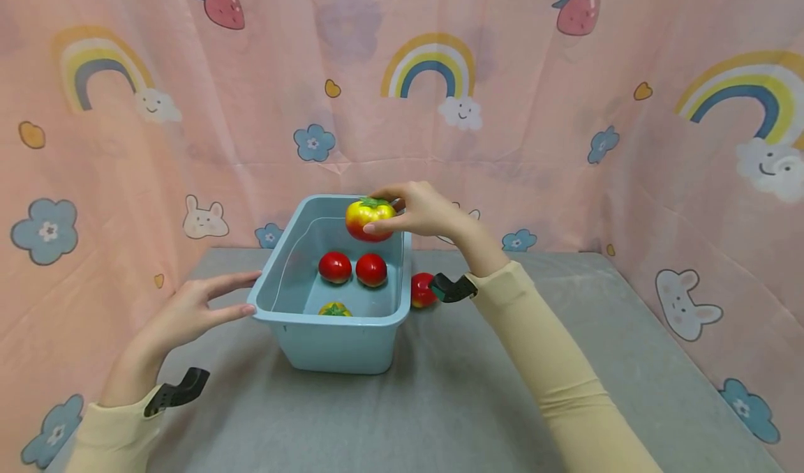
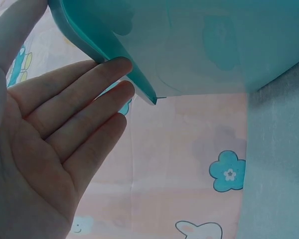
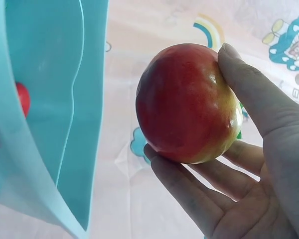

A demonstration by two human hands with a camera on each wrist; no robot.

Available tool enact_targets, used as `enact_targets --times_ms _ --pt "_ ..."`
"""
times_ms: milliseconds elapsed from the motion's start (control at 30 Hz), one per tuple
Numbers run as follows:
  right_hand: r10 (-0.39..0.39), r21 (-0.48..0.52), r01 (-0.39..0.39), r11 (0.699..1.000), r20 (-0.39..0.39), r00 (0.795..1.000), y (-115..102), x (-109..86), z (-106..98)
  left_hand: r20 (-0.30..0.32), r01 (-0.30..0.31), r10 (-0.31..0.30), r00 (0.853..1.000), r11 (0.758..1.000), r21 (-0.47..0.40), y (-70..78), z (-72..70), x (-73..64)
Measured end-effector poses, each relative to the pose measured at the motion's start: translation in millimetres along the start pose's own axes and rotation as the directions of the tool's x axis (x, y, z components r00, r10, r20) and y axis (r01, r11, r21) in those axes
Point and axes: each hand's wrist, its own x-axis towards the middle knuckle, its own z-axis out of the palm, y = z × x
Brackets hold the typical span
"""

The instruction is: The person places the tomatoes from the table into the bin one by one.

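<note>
My right hand (image 1: 427, 209) holds a toy tomato (image 1: 361, 215), yellow around its green leafy top and red below, over the far right part of a light blue plastic bin (image 1: 333, 347). In the right wrist view the thumb lies on one side of the tomato (image 3: 184, 104) and the fingers on the other. My left hand (image 1: 182, 312) has its fingers nearly straight, with the fingertips at the bin's left rim. Inside the bin lie two red fruits, one at left (image 1: 335, 267) and one at right (image 1: 371, 270), and a green-topped one (image 1: 336, 310) partly hidden by the near wall.
Another red fruit (image 1: 423, 290) lies on the grey tabletop (image 1: 490, 389) just right of the bin, partly covered by the black strap (image 1: 453, 288) of the right wrist. A pink patterned curtain (image 1: 534, 159) closes off the back and both sides.
</note>
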Motion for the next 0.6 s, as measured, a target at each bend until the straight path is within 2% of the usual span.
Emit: enact_targets --times_ms 600 --pt "-0.015 0.007 0.015 1.000 0.042 0.999 1.9 20.3 13.1 -0.010 -0.009 0.009 1.000 1.000 0.023 0.9 0.4 -0.2"
